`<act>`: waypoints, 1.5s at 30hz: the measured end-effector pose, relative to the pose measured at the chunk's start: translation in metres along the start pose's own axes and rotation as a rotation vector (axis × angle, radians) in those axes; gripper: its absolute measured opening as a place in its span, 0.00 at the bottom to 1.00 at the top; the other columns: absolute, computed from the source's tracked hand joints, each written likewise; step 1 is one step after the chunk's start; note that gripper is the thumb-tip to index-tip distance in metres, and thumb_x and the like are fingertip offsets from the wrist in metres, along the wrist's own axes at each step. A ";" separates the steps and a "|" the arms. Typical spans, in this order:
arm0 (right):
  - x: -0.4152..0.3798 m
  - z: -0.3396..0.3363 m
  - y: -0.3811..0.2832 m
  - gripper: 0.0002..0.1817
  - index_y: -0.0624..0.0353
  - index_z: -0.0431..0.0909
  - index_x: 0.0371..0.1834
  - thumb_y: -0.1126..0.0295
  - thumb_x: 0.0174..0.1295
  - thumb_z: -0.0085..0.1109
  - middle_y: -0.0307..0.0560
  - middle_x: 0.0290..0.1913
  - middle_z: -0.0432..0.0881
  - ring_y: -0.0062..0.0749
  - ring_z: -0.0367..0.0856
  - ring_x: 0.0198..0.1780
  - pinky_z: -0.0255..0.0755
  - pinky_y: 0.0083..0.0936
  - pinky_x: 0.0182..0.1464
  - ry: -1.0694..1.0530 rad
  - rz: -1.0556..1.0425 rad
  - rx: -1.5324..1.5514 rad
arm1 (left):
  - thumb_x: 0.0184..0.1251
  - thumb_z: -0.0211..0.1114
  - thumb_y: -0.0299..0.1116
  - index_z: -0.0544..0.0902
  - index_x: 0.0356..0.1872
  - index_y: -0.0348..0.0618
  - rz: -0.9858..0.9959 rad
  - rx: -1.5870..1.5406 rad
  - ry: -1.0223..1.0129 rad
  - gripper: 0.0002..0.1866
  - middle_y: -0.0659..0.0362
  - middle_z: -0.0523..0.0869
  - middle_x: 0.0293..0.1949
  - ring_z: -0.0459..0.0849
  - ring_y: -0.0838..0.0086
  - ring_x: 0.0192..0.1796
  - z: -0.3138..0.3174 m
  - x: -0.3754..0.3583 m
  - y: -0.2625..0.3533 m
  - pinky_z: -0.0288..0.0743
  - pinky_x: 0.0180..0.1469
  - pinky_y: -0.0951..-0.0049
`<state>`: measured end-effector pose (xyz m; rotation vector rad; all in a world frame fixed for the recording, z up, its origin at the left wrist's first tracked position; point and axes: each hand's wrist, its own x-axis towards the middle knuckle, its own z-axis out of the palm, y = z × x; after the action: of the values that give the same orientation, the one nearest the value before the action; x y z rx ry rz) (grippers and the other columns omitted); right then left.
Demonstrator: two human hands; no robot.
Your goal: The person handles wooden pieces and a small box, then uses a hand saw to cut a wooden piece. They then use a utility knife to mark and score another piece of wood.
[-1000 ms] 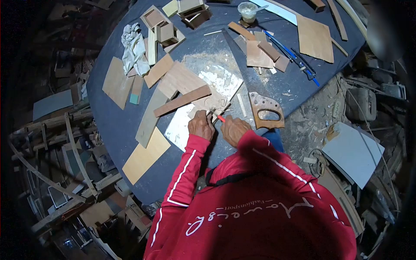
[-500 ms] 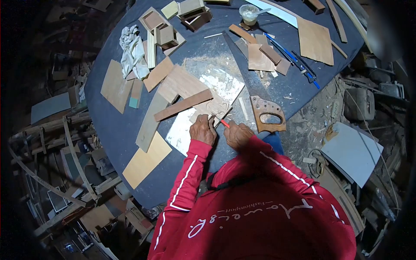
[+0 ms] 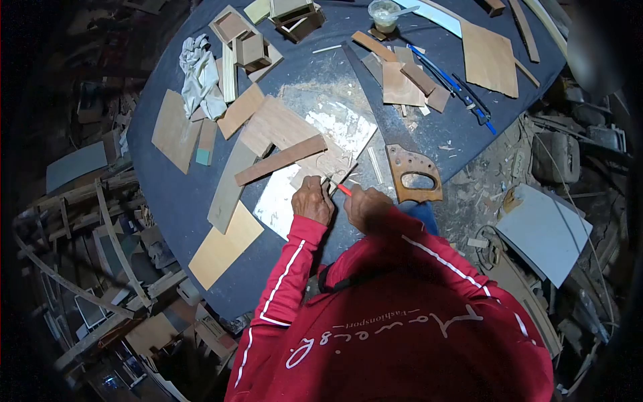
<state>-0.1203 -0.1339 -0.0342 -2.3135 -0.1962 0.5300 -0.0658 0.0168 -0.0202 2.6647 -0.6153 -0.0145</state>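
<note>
My right hand [image 3: 366,206] is closed round a slim tool with a red handle [image 3: 344,190]. Its thin tip points up and left toward my left hand; whether it is a blade or another point is too small to tell. With fingers bent and pressed together, my left hand [image 3: 311,202] holds down a small wooden piece [image 3: 303,179], mostly hidden beneath it. Just beyond the fingers lies a thin wooden board [image 3: 284,124] with a curved outline marked near its close end. A reddish-brown wood strip [image 3: 281,161] rests across this board.
A handsaw [image 3: 416,175] lies right of my hands. Farther off are wooden boxes [image 3: 253,52], a crumpled white cloth [image 3: 199,77], a plastic cup [image 3: 384,15] with a spatula, and blue cutters [image 3: 450,87]. A pale panel [image 3: 226,245] sits near the left edge of the dark-covered table [image 3: 161,181].
The view has shifted slightly, so the table's things appear a little up and left. Both hands keep nearly the same place, with the red-handled tool still at the left fingers.
</note>
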 end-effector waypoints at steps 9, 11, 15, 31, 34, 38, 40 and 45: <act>-0.006 -0.015 -0.007 0.18 0.70 0.76 0.39 0.62 0.64 0.48 0.70 0.31 0.82 0.64 0.85 0.38 0.79 0.49 0.42 0.068 0.099 0.093 | 0.59 0.62 0.24 0.75 0.32 0.35 0.011 0.007 0.024 0.05 0.42 0.79 0.29 0.80 0.45 0.27 0.001 0.003 -0.004 0.72 0.28 0.51; -0.006 -0.002 -0.003 0.17 0.69 0.76 0.38 0.63 0.64 0.47 0.70 0.30 0.82 0.63 0.85 0.36 0.79 0.49 0.41 0.126 0.159 0.139 | 0.59 0.62 0.24 0.75 0.32 0.35 0.001 0.006 0.026 0.05 0.42 0.79 0.29 0.80 0.45 0.27 0.005 -0.002 -0.001 0.72 0.28 0.51; 0.001 -0.002 -0.007 0.17 0.70 0.72 0.37 0.62 0.63 0.52 0.64 0.23 0.81 0.60 0.84 0.28 0.78 0.48 0.34 0.153 0.191 0.111 | 0.60 0.64 0.25 0.76 0.34 0.35 0.036 0.005 0.053 0.06 0.41 0.81 0.27 0.81 0.44 0.27 0.004 -0.002 -0.003 0.73 0.28 0.52; -0.003 0.008 -0.001 0.14 0.70 0.72 0.34 0.66 0.62 0.50 0.69 0.30 0.81 0.58 0.84 0.32 0.78 0.46 0.28 0.251 0.048 0.000 | 0.61 0.64 0.27 0.75 0.30 0.36 0.034 0.043 0.076 0.07 0.41 0.80 0.24 0.81 0.45 0.26 0.009 0.000 -0.006 0.74 0.27 0.52; 0.020 0.026 0.019 0.15 0.69 0.73 0.32 0.63 0.63 0.51 0.59 0.22 0.78 0.54 0.82 0.24 0.78 0.45 0.26 0.217 -0.094 -0.142 | 0.61 0.64 0.27 0.75 0.29 0.36 0.037 0.071 0.077 0.07 0.41 0.80 0.24 0.81 0.45 0.26 0.008 0.000 -0.009 0.74 0.28 0.52; 0.003 0.016 0.011 0.15 0.66 0.74 0.30 0.62 0.63 0.51 0.57 0.20 0.78 0.53 0.81 0.22 0.78 0.44 0.27 0.265 -0.024 -0.120 | 0.61 0.63 0.27 0.75 0.30 0.35 0.020 0.042 0.074 0.06 0.41 0.80 0.27 0.81 0.44 0.28 0.010 0.001 -0.009 0.73 0.29 0.50; 0.004 0.008 0.007 0.15 0.66 0.74 0.31 0.62 0.63 0.51 0.60 0.22 0.79 0.54 0.82 0.23 0.78 0.45 0.28 0.271 0.005 -0.109 | 0.62 0.62 0.27 0.76 0.30 0.34 -0.007 0.013 0.047 0.06 0.42 0.80 0.29 0.81 0.43 0.30 0.011 0.000 -0.008 0.72 0.30 0.49; 0.009 0.004 0.002 0.15 0.67 0.75 0.32 0.63 0.63 0.51 0.64 0.27 0.82 0.57 0.84 0.30 0.80 0.46 0.33 0.296 0.010 -0.038 | 0.60 0.64 0.26 0.76 0.30 0.34 0.004 0.044 0.093 0.06 0.40 0.82 0.28 0.82 0.44 0.30 0.006 0.006 -0.003 0.75 0.31 0.51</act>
<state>-0.1137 -0.1300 -0.0412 -2.3978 -0.0527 0.1846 -0.0598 0.0142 -0.0268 2.6891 -0.5970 0.1244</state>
